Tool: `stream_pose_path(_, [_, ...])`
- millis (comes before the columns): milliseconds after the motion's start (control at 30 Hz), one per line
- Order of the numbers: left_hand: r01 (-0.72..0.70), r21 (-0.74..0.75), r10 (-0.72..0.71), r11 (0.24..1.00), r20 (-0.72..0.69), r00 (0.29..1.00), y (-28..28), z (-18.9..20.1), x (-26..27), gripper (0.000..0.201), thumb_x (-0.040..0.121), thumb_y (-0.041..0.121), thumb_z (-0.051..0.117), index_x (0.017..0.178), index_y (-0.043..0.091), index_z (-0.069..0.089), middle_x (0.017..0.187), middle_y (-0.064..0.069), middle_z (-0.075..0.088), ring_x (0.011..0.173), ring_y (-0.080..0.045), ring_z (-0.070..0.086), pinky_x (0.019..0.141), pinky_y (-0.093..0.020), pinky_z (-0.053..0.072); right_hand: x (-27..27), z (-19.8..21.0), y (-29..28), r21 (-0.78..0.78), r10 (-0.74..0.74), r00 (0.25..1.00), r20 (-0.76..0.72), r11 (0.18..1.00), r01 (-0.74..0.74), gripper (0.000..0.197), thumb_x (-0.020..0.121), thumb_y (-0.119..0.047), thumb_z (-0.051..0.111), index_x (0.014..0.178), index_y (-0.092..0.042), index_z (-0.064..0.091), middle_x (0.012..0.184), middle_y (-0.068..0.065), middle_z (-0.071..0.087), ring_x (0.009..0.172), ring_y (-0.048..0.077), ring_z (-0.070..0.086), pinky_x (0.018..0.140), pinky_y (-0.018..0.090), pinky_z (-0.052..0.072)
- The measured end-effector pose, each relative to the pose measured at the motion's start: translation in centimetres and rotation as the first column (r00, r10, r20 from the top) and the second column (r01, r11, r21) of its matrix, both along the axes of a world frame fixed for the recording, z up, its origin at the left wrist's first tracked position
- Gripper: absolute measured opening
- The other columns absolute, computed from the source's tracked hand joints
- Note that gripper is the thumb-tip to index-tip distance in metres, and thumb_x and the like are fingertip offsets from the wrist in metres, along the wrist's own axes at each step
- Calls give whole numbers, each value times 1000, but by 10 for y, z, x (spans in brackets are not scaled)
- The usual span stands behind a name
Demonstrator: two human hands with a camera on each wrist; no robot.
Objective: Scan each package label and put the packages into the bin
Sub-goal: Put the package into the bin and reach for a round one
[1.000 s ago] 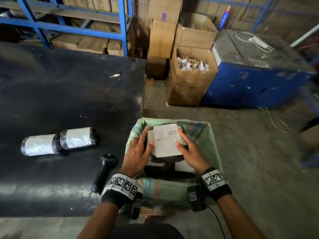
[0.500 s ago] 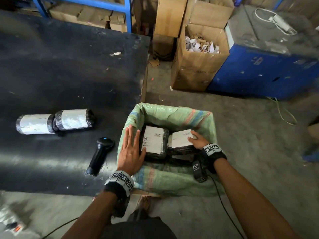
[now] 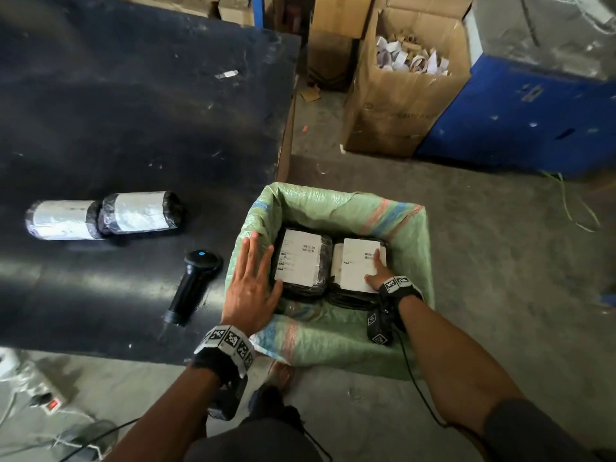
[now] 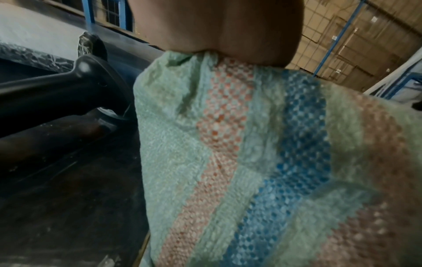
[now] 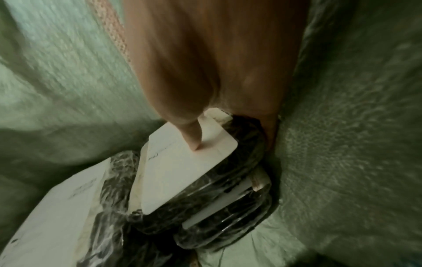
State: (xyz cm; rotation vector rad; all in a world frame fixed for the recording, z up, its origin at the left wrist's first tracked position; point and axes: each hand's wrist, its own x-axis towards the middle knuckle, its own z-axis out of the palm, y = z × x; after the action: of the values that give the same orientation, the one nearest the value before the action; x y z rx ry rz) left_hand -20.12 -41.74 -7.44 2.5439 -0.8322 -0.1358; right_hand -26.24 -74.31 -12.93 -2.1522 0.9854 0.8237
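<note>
A bin lined with a green woven sack (image 3: 336, 208) (image 4: 228, 144) stands on the floor by the black table (image 3: 116, 111). Two black-wrapped packages with white labels lie side by side in it, the left package (image 3: 301, 258) (image 5: 57, 207) and the right package (image 3: 356, 261) (image 5: 182, 171). My right hand (image 3: 378, 273) grips the right package's near edge, thumb (image 5: 196, 140) on the label and fingers down between package and sack. My left hand (image 3: 250, 278) rests flat on the bin's left rim, fingers straight. A black scanner (image 3: 196, 281) (image 4: 68, 86) and two rolled packages (image 3: 63, 220) (image 3: 141, 211) lie on the table.
A cardboard box of paper scraps (image 3: 403, 95) and a blue cabinet (image 3: 533, 111) stand beyond the bin. A power strip (image 3: 43, 395) and cables lie on the floor at the lower left. Bare concrete floor lies right of the bin.
The package that both hands held above the bin now lies in its right half. My left hand let go and moved to the left rim; my right hand went down with the package.
</note>
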Motion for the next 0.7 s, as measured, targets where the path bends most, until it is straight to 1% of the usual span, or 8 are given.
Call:
stream_pose_path(67, [-3, -9, 3, 1000, -28, 1000, 1, 2, 3, 71, 98, 44, 37, 157, 6, 33, 170, -16, 8, 158, -33, 3, 126, -51, 19, 3, 3, -1, 16, -16, 1000, -11, 1000, 16, 89, 95, -21, 55, 155, -26, -11, 159, 9, 26, 124, 37, 53, 98, 34, 46])
stream_pose_path(167, [3, -62, -7, 998, -60, 998, 5, 8, 10, 71, 96, 44, 39, 156, 7, 34, 169, -14, 17, 156, -33, 15, 125, -51, 24, 12, 19, -2, 23, -120, 993, -4, 993, 120, 78, 93, -21, 61, 156, -13, 16, 158, 10, 29, 138, 31, 42, 110, 34, 38])
stream_pose_path(267, [1, -167, -24, 986, -138, 990, 14, 20, 25, 69, 94, 40, 44, 156, 11, 36, 164, -10, 33, 149, -30, 35, 122, -44, 29, 28, 66, 11, -9, -175, 971, 165, 984, 179, 64, 93, -23, 62, 150, -9, 36, 153, 11, 39, 137, 28, 43, 112, 34, 36])
stream_pose_path(333, [10, -230, -51, 973, -171, 984, 27, 29, 42, 67, 92, 42, 44, 151, 11, 44, 151, -11, 51, 135, -32, 49, 114, -49, 41, 39, 102, 31, 26, -171, 936, 308, 985, 171, 57, 94, -25, 61, 146, -13, 43, 147, 11, 48, 133, 26, 47, 110, 36, 40])
stream_pose_path(400, [9, -257, -54, 966, -169, 984, 43, 37, 64, 64, 90, 44, 45, 145, 12, 53, 137, -13, 60, 124, -34, 54, 104, -52, 47, 51, 138, 61, 77, -148, 901, 408, 989, 128, 50, 95, -30, 58, 143, -18, 47, 141, 9, 52, 130, 24, 50, 107, 37, 43])
stream_pose_path(533, [-105, -291, 49, 951, -195, 980, 93, 48, 125, 66, 88, 46, 46, 144, 11, 55, 126, -20, 63, 118, -39, 57, 103, -46, 46, 78, 184, 140, 174, -129, 838, 530, 984, 42, 42, 94, -37, 58, 134, -25, 55, 126, 9, 63, 116, 18, 60, 98, 31, 47])
stream_pose_path(633, [-159, -301, 112, 940, -167, 980, 142, 49, 175, 62, 89, 40, 51, 142, 9, 56, 119, -22, 65, 114, -42, 58, 102, -45, 44, 99, 187, 206, 229, -133, 834, 536, 973, 8, 38, 92, -37, 61, 129, -27, 59, 117, 5, 67, 108, 15, 64, 98, 32, 49])
stream_pose_path(700, [-182, -277, 140, 944, -165, 976, 178, 50, 204, 60, 88, 34, 55, 142, 9, 56, 119, -23, 64, 115, -43, 56, 101, -49, 44, 112, 178, 250, 200, -106, 847, 520, 980, 0, 38, 91, -38, 62, 128, -29, 60, 112, 3, 70, 104, 13, 65, 96, 26, 47])
